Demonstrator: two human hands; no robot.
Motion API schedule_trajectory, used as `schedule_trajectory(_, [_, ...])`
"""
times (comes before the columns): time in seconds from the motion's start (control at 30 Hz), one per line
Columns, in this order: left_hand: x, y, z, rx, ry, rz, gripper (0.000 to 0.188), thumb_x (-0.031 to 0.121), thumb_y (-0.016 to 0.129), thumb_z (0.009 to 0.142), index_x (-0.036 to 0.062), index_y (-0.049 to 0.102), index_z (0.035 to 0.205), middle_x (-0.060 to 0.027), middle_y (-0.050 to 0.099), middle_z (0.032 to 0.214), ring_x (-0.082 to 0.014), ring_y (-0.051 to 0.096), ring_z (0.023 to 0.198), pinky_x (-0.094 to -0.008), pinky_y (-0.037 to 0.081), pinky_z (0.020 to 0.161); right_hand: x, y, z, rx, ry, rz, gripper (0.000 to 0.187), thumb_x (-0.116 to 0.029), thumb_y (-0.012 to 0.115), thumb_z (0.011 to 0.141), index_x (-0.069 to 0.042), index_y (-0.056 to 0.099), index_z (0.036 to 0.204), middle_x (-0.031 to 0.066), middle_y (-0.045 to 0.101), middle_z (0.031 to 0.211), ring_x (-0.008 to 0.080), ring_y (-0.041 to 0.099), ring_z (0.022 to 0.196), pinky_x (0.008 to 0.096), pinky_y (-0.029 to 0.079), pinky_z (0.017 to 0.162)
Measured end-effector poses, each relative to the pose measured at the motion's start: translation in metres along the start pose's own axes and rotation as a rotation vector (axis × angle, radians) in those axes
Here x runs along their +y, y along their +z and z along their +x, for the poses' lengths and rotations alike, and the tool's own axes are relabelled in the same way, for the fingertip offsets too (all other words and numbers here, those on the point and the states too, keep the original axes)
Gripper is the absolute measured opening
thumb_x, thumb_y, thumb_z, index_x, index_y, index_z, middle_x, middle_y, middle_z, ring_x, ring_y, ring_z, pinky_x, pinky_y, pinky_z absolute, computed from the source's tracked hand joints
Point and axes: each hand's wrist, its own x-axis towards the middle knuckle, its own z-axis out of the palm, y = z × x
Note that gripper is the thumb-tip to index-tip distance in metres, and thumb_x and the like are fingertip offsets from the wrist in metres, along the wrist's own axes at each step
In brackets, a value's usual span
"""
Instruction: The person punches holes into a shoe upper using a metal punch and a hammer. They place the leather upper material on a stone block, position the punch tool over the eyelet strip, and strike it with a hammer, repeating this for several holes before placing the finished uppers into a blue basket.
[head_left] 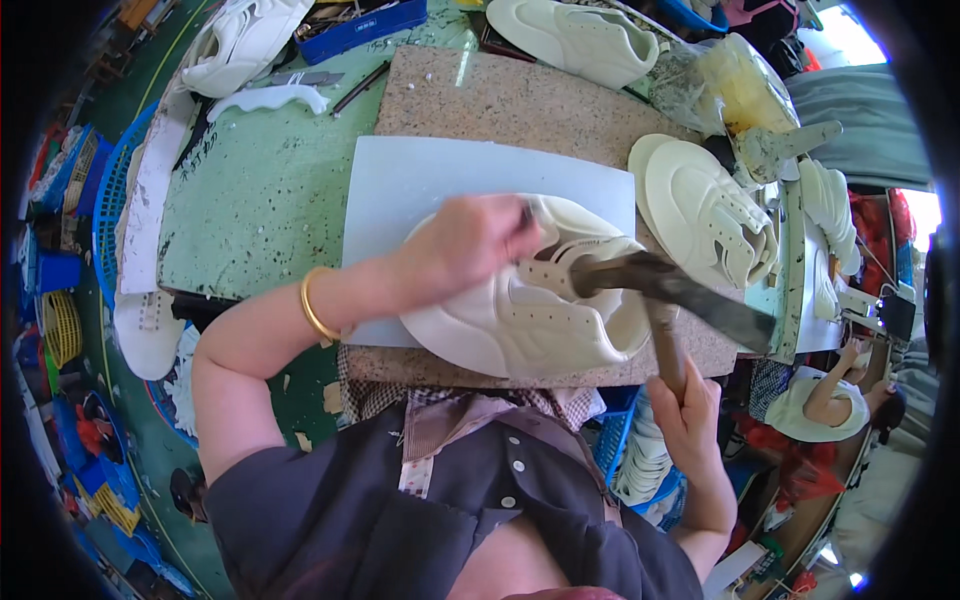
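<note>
My right hand (690,410) is wrapped round the wooden handle of a hammer (700,300), whose dark metal head hangs over a cream shoe upper (480,330). The upper lies on a pale cutting sheet (400,190), and rows of small holes show along its lacing edges. My left hand (470,245), blurred, is closed above the upper's far side. A small dark tool (528,215) pokes out of its fingers; its lower end is hidden. A gold bangle (318,305) circles my left wrist.
The sheet rests on a speckled stone slab (460,90) on a green table (240,220). Stacked cream uppers (690,200) sit to the right, beside a tub with a brush (780,145). A blue tool tray (365,28) stands at the back. Another person (820,405) works far right.
</note>
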Motion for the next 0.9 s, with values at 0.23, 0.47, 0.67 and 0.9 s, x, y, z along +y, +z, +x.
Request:
schedule_trajectory(0.23, [-0.002,-0.002,0.0,-0.028,-0.063,-0.112,0.014,0.009,0.056,0.087,-0.0037,0.053,0.082,-0.0076,0.058,0.072,-0.0127,0.061,0.067,-0.0247,0.052,0.06,0.043,0.019,-0.064,0.027,-0.11,0.011,0.015,-0.009,0.054,0.083,0.006,0.052,0.081,0.0103,0.052,0.065,0.0194,0.051,0.059,0.0299,0.041,0.055])
schedule_trajectory(0.47, [0.023,0.011,0.026,0.023,0.113,0.325,0.016,0.012,0.061,0.084,-0.0026,0.055,0.082,-0.0044,0.059,0.074,-0.0099,0.06,0.068,-0.0251,0.05,0.059,0.043,0.05,-0.046,-0.024,-0.052,-0.04,0.015,-0.006,0.062,0.076,0.0,0.059,0.089,0.0141,0.055,0.079,0.0342,0.058,0.062,0.0401,0.046,0.057])
schedule_trajectory(0.67, [0.033,0.045,0.006,-0.184,-0.396,-0.63,0.014,0.012,0.062,0.084,-0.0016,0.061,0.089,-0.0024,0.062,0.08,-0.0078,0.06,0.073,-0.0222,0.052,0.065,0.058,0.061,-0.051,0.001,-0.083,0.075,0.014,-0.005,0.061,0.078,-0.002,0.06,0.091,0.0152,0.057,0.084,0.0325,0.059,0.065,0.0382,0.046,0.054])
schedule_trajectory(0.9, [0.037,0.053,0.006,-0.115,-0.475,-0.501,0.016,0.012,0.063,0.083,-0.0029,0.062,0.089,-0.0055,0.064,0.074,-0.0089,0.062,0.068,-0.0213,0.053,0.061,0.06,0.062,-0.052,-0.01,-0.096,0.055,0.015,-0.005,0.062,0.078,-0.003,0.06,0.093,0.0143,0.057,0.085,0.0308,0.06,0.066,0.0369,0.047,0.054])
